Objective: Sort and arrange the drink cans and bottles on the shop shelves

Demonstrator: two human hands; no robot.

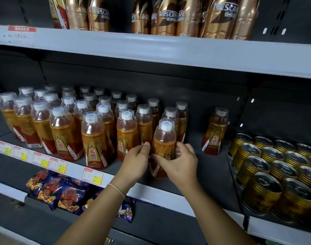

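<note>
Both forearms (213,209) stretch from the bottom edge to the middle shelf (213,174), which carries a block of orange-and-red bottles (66,128) on its left and gold cans (275,174) on its right. At the shelf front, ending the block's first row, the front bottle (164,138) stands upright, long axis vertical. The right hand (182,162) wraps it from the right, thumb across the label. The left hand (138,156) sits just beside its left flank, fingertips bunched; whether they pinch or even touch it I cannot tell. A lone bottle (215,133) stands well apart, on the right hand's side. The hands cover much of the front bottle's lower half, and the rear rows fade into shadow.
</note>
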